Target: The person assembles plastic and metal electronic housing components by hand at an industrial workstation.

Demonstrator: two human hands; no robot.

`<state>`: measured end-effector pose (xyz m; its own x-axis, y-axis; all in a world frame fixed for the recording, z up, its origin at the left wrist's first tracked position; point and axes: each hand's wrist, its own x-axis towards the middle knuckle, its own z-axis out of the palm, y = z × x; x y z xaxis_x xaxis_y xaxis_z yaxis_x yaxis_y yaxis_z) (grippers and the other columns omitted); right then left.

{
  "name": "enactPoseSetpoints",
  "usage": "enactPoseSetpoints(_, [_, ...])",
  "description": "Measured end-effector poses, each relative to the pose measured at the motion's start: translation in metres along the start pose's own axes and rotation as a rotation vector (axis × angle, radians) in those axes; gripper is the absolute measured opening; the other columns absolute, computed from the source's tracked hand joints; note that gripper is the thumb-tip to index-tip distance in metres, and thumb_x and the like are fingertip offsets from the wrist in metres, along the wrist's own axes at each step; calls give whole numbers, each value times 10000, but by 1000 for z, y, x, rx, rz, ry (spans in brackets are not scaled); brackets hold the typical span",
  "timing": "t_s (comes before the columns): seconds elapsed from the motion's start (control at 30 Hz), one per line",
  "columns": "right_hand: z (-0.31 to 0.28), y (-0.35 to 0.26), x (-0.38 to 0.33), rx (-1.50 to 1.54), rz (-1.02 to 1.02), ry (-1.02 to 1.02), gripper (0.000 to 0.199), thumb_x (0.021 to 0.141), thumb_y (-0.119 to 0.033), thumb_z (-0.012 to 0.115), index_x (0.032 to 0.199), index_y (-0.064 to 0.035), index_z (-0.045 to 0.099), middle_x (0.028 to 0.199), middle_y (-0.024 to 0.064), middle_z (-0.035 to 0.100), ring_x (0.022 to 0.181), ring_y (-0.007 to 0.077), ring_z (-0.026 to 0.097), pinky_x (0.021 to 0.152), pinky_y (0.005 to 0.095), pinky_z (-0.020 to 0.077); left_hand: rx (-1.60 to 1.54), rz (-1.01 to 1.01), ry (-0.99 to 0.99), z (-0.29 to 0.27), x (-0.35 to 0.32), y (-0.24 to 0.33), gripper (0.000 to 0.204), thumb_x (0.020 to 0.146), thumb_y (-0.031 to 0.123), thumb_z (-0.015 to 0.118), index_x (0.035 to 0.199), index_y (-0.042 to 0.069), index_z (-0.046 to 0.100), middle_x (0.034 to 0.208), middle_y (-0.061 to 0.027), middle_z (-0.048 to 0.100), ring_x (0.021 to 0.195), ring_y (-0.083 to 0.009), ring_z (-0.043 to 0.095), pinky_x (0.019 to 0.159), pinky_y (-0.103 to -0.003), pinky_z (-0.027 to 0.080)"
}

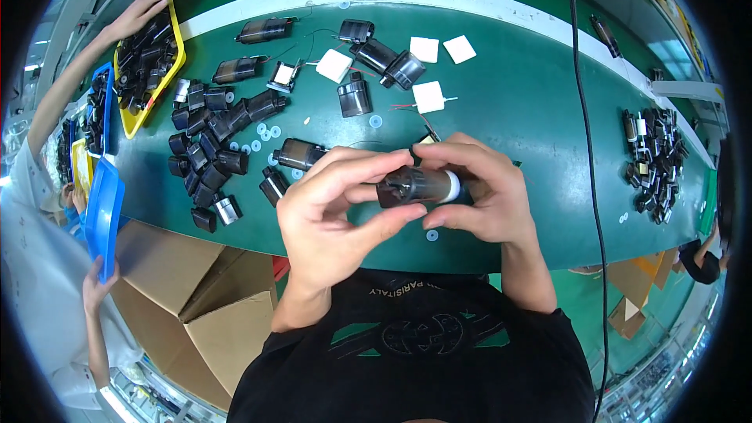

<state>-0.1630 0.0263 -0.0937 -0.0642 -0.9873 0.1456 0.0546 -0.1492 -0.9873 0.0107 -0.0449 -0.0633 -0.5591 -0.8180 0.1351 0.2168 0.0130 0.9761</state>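
Between my two hands, above the near edge of the green table, is a dark translucent plastic cartridge-like housing. It lies sideways, with a white ring at its right end. My left hand grips the left part with thumb and fingers. At the ringed end, my right hand has its fingers curled round the housing; its palm side is partly hidden. Just left of my hands are a similar dark housing and another. A small translucent disc lies below the held housing.
Several black housings are heaped at the left, near white square pads and loose discs. Another pile of dark parts sits far right. A black cable hangs at right. A co-worker's hands are at a yellow tray and blue tray.
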Motion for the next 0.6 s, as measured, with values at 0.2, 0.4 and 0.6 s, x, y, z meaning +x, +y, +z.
enactPoseSetpoints(0.2, [-13, 22, -3, 99, -137, 22, 395, 624, -13, 741, 1007, 11, 650, 1002, 144, 655, 950, 252, 613, 829, 347, 480, 377, 229, -56, 15, 3, 16, 418, 571, -97, 785, 960, -84, 633, 960, -210, 626, 890, -251, 634, 731, -306, 532])
enactPoseSetpoints(0.4, [-14, 27, 1, -144, -340, 11, 244, 725, -46, 723, 934, 47, 636, 919, 181, 641, 863, 310, 656, 746, 386, 554, 440, 335, -56, 22, -1, 17, 421, 541, -51, 817, 932, -50, 660, 933, -172, 642, 854, -262, 653, 723, -312, 553])
enactPoseSetpoints(0.6, [-11, 24, -3, -157, -329, 33, 242, 732, -63, 728, 925, 51, 639, 904, 186, 642, 849, 307, 660, 725, 378, 558, 431, 307, -74, 22, -1, 20, 420, 530, -59, 816, 922, -54, 665, 921, -168, 638, 848, -262, 650, 706, -307, 561])
